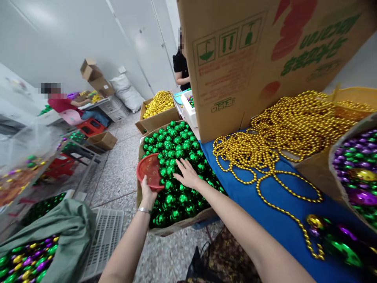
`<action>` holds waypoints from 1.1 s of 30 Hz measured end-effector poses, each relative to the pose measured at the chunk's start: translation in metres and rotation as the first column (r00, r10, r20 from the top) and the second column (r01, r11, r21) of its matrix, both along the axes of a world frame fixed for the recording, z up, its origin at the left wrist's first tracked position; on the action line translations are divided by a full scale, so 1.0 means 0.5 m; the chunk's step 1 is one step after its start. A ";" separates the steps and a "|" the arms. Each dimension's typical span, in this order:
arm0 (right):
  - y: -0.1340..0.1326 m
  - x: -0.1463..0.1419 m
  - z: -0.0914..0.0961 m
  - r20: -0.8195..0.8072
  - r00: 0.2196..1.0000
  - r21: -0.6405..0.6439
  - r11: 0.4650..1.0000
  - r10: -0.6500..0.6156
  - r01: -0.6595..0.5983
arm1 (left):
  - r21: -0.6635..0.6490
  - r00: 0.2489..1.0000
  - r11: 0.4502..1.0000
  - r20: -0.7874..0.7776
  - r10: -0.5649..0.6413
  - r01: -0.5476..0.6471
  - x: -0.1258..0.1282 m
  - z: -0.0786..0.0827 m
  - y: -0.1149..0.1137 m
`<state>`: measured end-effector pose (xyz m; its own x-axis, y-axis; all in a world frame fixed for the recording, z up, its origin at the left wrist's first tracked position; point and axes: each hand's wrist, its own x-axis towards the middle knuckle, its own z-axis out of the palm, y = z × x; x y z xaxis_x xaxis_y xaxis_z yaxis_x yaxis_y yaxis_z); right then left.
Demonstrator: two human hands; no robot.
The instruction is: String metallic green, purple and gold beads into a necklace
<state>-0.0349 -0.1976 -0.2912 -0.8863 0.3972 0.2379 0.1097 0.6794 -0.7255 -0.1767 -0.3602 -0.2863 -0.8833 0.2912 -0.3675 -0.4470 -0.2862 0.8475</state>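
Note:
My left hand [147,191] grips the near rim of a red plastic basket [149,169], which tilts over the left side of a cardboard box. Inside that box lie many shiny green balls [176,157]. Over the middle of the balls, my right hand [186,175] is spread with its fingers apart, touching or just above them; it holds nothing. Gold bead strands [250,153] lie heaped on the blue cloth [220,165] to the right of the box.
A tall cardboard carton [229,70] stands on the blue-covered table. Behind the green balls is a box of gold beads [160,104]. A sack of mixed beads [357,169] sits far right, a grey crate [103,236] lower left. Two people work further back.

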 end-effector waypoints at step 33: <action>-0.007 0.245 0.057 -0.232 0.967 -0.016 0.994 -0.105 0.104 | 0.112 0.998 0.994 0.062 -0.013 0.006 0.040 0.057 -0.079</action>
